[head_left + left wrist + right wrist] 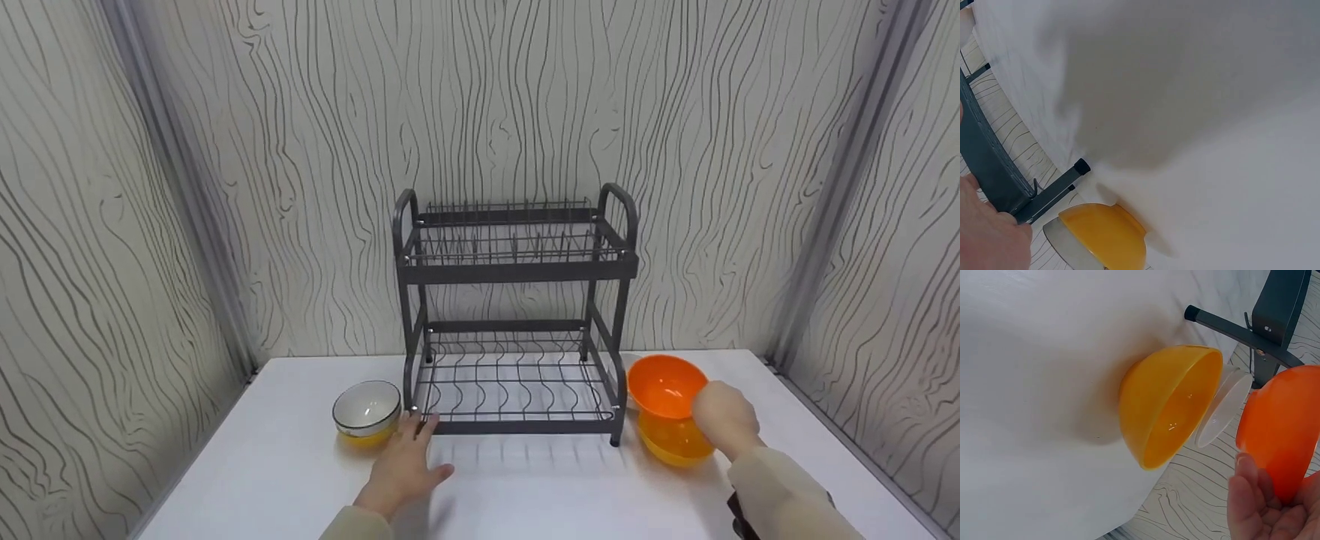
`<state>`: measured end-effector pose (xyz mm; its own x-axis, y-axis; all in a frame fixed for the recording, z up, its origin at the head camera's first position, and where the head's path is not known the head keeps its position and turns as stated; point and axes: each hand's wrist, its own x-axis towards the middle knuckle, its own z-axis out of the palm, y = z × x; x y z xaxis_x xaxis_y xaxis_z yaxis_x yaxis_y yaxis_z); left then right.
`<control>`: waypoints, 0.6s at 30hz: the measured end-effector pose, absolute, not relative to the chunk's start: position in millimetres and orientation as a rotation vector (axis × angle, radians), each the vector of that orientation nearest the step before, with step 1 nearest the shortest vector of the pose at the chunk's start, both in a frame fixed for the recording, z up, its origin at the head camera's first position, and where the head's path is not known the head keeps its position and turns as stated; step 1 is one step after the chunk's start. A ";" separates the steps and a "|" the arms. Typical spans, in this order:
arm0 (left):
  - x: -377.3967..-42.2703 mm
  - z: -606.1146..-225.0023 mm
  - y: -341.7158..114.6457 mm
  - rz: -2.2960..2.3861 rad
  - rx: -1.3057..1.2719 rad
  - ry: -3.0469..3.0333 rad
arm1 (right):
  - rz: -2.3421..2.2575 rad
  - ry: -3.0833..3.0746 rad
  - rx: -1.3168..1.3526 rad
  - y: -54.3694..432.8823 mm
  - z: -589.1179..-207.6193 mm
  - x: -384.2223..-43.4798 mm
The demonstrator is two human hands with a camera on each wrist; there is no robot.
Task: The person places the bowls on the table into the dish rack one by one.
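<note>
My right hand (726, 416) grips the rim of an orange bowl (664, 384), holding it tilted above a yellow bowl (675, 448). That yellow bowl stands on the table right of a dark two-tier dish rack (517, 271). In the right wrist view, a white bowl (1227, 410) shows behind it, partly hidden. With fingers spread, my left hand (403, 471) is at the rack's lower front left corner, its fingertips against the frame. Nearest to it on the left is a bowl (367, 409), white inside with a dark rim and yellow outside in the left wrist view.
The rack's upper tier has upright wire dividers; its lower tier (517, 382) is wavy wire. A white table (300, 480) carries everything. Wood-patterned walls (315, 150) close it in at the back and both sides.
</note>
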<state>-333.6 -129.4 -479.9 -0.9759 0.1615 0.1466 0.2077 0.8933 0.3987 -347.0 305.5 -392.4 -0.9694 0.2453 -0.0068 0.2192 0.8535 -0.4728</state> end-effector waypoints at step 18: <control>-335.7 -477.4 -123.1 -0.705 -0.194 -2.948 | 0.637 -2.974 -0.270 284.2 -375.5 -340.9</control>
<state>-335.7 -123.1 -477.4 -0.9865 0.0995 0.1304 0.1477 0.8843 0.4429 -340.9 284.2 -375.5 -0.9805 0.1903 0.0491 0.1534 0.8975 -0.4136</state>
